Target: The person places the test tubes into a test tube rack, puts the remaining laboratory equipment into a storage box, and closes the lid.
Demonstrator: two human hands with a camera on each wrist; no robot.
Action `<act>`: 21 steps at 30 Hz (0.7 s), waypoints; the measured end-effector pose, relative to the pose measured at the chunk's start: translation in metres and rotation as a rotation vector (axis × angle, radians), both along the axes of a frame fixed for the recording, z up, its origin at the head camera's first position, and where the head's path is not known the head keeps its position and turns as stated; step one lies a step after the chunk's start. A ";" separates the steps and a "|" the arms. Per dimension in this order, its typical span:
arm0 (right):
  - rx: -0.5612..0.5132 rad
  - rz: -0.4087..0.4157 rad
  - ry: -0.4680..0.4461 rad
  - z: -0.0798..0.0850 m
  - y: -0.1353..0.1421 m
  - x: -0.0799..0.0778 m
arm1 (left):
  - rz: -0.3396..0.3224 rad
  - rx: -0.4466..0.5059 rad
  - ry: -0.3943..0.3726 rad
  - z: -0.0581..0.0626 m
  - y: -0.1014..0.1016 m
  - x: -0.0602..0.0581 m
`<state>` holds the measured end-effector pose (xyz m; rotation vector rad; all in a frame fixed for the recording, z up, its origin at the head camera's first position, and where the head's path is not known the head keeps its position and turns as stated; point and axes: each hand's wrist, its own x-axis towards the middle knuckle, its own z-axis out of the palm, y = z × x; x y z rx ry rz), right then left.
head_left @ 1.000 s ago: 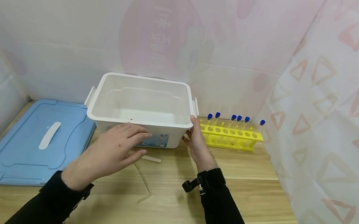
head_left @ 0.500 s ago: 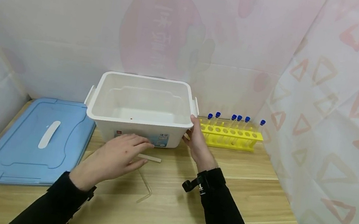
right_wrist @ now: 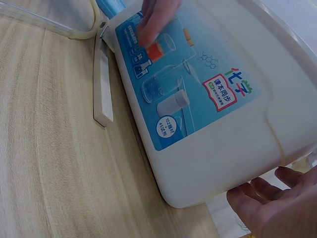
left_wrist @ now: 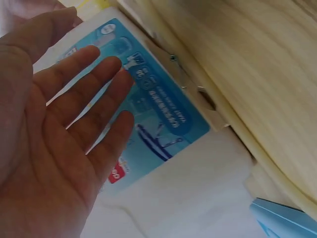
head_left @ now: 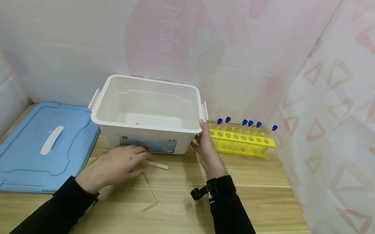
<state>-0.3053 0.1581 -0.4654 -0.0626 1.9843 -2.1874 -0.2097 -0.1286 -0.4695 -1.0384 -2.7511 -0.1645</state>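
Observation:
My left hand (head_left: 119, 165) hovers palm down in front of the white storage box (head_left: 112, 124). In the left wrist view its fingers (left_wrist: 101, 116) are spread and relaxed, with nothing held. A wooden strip with metal fittings, like a test tube clamp (head_left: 157, 165), lies along the box's front foot, partly hidden by this hand. Just right of the fingers a bent glass tube (head_left: 151, 191) rests on the table. My right hand (head_left: 209, 153) touches the box's right side, thumb up near the rim; its fingers (right_wrist: 247, 193) lie loosely extended at the side wall.
Left of the box lies a blue lid (head_left: 33, 162) with a white handle. Right of it stands a yellow rack (head_left: 243, 139) of several blue-capped test tubes (head_left: 249, 127). Printed curtains (head_left: 255, 62) enclose the wooden table (head_left: 247, 224) at the back and sides.
My left hand has lowered from the box's front rim toward the table, uncovering more of the label. The right hand and the box have stayed in place.

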 end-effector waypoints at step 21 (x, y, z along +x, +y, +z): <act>0.016 0.018 0.025 0.002 0.000 0.002 | 0.035 -0.019 -0.038 -0.017 -0.008 -0.006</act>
